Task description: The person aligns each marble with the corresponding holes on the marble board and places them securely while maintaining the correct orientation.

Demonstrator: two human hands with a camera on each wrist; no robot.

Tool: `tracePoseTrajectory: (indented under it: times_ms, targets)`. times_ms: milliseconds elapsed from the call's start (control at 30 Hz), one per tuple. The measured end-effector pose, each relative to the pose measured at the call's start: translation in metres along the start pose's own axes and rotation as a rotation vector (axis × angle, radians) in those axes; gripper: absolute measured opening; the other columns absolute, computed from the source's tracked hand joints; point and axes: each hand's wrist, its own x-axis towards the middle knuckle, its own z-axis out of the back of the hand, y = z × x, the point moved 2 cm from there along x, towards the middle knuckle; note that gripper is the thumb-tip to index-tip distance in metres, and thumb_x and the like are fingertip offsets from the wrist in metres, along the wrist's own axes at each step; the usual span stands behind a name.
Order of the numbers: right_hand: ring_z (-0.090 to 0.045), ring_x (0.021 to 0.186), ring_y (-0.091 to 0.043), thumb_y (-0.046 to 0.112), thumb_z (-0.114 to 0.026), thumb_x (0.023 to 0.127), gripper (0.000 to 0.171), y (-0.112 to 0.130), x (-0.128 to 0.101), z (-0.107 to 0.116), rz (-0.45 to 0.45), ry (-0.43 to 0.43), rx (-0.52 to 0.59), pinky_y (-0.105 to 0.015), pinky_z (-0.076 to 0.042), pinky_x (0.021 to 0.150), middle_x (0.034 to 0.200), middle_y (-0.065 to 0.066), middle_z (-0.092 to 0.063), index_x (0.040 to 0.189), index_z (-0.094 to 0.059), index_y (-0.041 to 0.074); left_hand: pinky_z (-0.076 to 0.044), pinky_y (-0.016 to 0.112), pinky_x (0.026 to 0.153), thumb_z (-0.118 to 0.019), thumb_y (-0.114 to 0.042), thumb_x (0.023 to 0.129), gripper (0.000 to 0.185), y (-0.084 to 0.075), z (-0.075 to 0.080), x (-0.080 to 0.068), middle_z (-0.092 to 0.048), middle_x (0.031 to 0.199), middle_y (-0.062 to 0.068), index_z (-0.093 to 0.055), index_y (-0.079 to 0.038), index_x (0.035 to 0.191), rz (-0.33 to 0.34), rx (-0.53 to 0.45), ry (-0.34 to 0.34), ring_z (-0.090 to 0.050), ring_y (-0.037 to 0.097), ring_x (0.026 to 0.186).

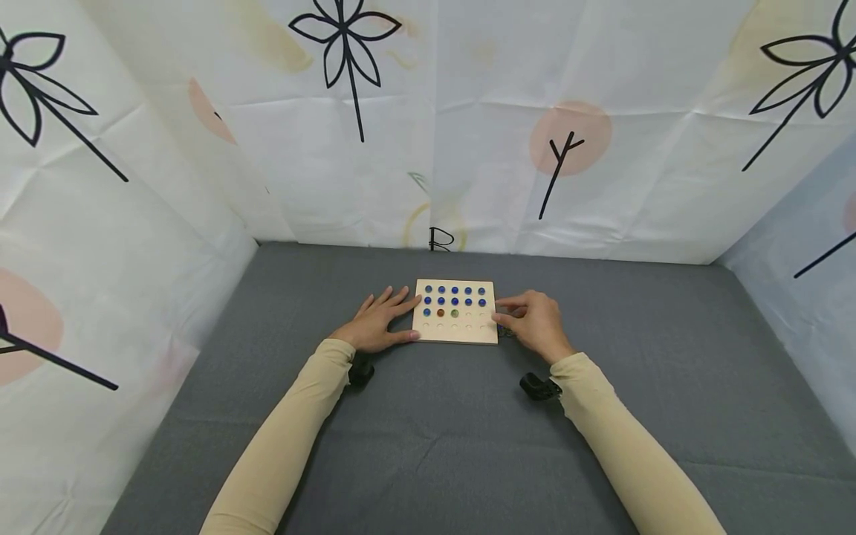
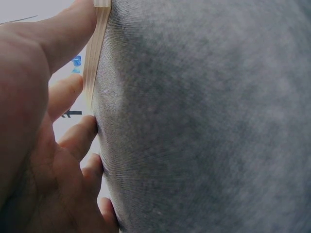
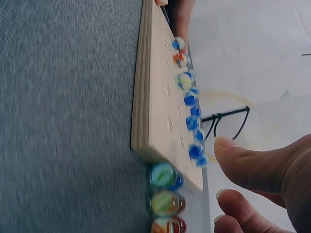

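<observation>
Grey cloth covers the table (image 1: 428, 446), with flower-printed white sheets (image 1: 468, 111) behind. Nearest us, our left hand (image 1: 374, 325) lies flat, fingers (image 1: 394, 301) spread, thumb against the left edge of the wooden board (image 1: 461, 332). Our right hand (image 1: 535, 321) sits at the board's right edge, fingers curled; what they pinch we cannot tell. Loose marbles (image 3: 165, 191) lie just beside that corner. Farther back, blue marbles (image 1: 455, 296) fill the board's rear rows.
</observation>
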Motion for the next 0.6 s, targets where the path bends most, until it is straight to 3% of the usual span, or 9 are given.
tracePoseTrajectory:
  times_ms: [233, 600]
  targets:
    - [-0.069, 0.089, -0.033, 0.016, -0.083, 0.087, 0.029, -0.013, -0.001, 0.01, -0.014, -0.009, -0.007, -0.042, -0.055, 0.063, 0.107, -0.02, -0.069, 0.113, -0.079, 0.004, 0.003, 0.056, 0.124, -0.062, -0.052, 0.098, 0.08, 0.0, 0.0, 0.0, -0.012, 0.169, 0.009, -0.025, -0.024, 0.163, 0.002, -0.004, 0.003, -0.001, 0.034, 0.156]
    - [-0.067, 0.095, -0.037, 0.018, -0.079, 0.091, 0.029, -0.036, -0.002, 0.029, -0.048, -0.013, -0.032, -0.05, -0.056, 0.07, 0.113, -0.023, -0.069, 0.117, -0.077, 0.004, 0.002, 0.056, 0.123, -0.063, -0.051, 0.099, 0.08, -0.001, 0.0, -0.001, -0.013, 0.169, 0.01, -0.026, -0.023, 0.163, 0.001, -0.006, -0.004, -0.001, 0.034, 0.155]
